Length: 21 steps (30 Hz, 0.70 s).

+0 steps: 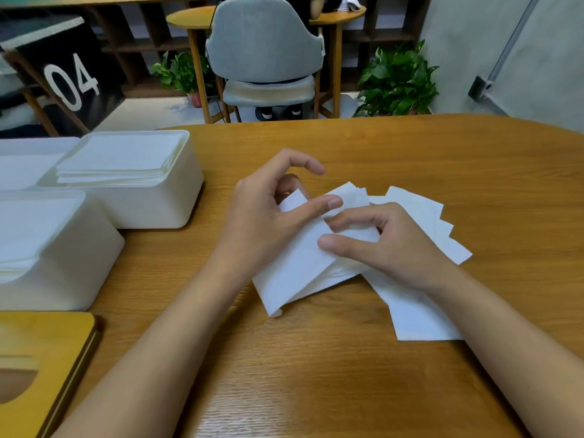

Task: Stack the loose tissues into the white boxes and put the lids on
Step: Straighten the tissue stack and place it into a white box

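Note:
A fanned pile of loose white tissues point(420, 308) lies on the wooden table point(316, 374) at centre right. My left hand point(268, 213) grips the upper end of a small bundle of tissues point(294, 273) that is lifted off the pile. My right hand point(388, 245) pinches the same bundle from the right with thumb and curled fingers. Two open white boxes stand at the left: the far box point(151, 203) holds a stack of tissues up to its rim, and the near box point(63, 267) also holds tissues.
A wooden lid with an oval slot point(41, 368) lies at the near left edge. Part of a third white box point(28, 153) shows at the far left. Beyond the table stand a grey chair point(265, 49), potted plants point(398, 83) and shelving.

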Motion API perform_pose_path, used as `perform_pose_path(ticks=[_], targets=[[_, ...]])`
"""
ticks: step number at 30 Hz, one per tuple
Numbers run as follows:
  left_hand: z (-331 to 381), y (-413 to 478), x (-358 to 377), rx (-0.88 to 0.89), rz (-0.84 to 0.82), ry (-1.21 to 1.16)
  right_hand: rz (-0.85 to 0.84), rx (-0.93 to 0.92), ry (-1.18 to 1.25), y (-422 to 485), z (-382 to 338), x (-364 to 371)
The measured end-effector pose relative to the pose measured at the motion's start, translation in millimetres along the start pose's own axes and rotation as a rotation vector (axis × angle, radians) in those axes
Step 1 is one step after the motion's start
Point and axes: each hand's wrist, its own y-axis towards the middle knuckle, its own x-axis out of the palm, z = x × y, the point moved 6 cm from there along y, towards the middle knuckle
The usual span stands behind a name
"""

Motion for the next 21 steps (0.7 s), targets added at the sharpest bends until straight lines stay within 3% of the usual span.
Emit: perform_pose_path(ticks=[7, 14, 21], targets=[[-17, 5, -7, -0.158, -0.107, 0.027, 0.270, 0.093, 0.026, 7, 16, -31], [-8, 4, -5, -0.113, -0.213, -0.009, -0.006, -0.019, 0.124, 2, -2, -6], [-10, 3, -3, -0.116, -0.212, 0.007, 0.011, 0.007, 0.177, 2, 1, -6]])
